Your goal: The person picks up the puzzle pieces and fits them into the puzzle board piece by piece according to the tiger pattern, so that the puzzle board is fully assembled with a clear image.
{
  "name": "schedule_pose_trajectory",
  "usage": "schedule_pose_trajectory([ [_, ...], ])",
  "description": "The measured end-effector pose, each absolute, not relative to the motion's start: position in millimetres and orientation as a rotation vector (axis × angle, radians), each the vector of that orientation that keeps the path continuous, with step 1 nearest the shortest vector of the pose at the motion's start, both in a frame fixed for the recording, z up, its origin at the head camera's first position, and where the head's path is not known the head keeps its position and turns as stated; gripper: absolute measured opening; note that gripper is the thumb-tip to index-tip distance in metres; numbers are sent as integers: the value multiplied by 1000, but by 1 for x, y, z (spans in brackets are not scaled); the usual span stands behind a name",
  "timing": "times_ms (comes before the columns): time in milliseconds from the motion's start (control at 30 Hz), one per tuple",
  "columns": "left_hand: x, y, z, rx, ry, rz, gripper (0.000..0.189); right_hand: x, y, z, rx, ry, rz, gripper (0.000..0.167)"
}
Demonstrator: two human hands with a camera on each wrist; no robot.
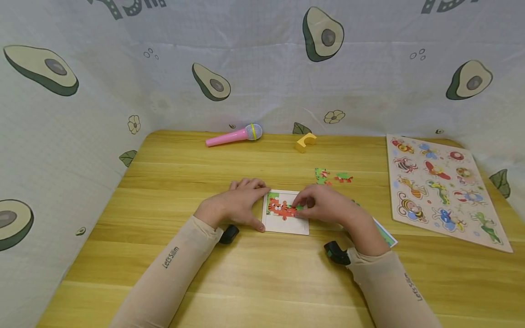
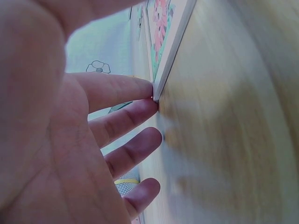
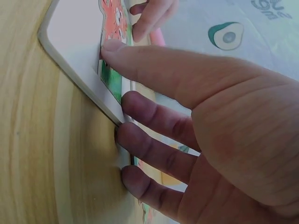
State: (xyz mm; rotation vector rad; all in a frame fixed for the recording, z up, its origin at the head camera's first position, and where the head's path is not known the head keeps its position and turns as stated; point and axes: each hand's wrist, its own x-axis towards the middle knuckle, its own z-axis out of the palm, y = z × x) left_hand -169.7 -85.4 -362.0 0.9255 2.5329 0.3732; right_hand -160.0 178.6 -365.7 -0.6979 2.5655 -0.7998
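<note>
A small white puzzle tray (image 1: 287,227) lies flat on the table, with joined pieces of an orange tiger (image 1: 278,207) inside it. My left hand (image 1: 239,202) spans the tray's left side, thumb at the near corner and index finger at the far one, its fingers extended. Over the tray's right side, my right hand (image 1: 334,205) pinches a green-and-red puzzle piece (image 3: 111,80) between thumb and index finger, down against the tray beside the tiger. My fingers partly hide this piece from above. Two loose puzzle clusters, one green and red (image 1: 321,175) and another similar (image 1: 343,177), lie beyond my right hand.
A wooden insect board (image 1: 418,182) lies at the right. At the back are a pink toy microphone (image 1: 229,137) and a yellow arched block (image 1: 303,143). A printed card (image 1: 386,233) is partly hidden under my right forearm. A patterned curtain (image 1: 262,91) borders the table.
</note>
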Motion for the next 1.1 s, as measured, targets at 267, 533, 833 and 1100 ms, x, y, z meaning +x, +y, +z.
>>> schedule_pose_trajectory([
  [267,-170,-86,-361,919,2525,393,101,-161,176,-366,-674,2566,-796,8],
  [533,-169,-86,-360,921,2522,396,101,-161,176,-366,-635,2563,-795,13],
  [833,-169,-86,-361,910,2520,391,100,-159,178,-364,-636,2546,-805,24],
  [1100,-170,-86,-362,914,2525,388,100,-160,178,-365,-606,2547,-833,21],
])
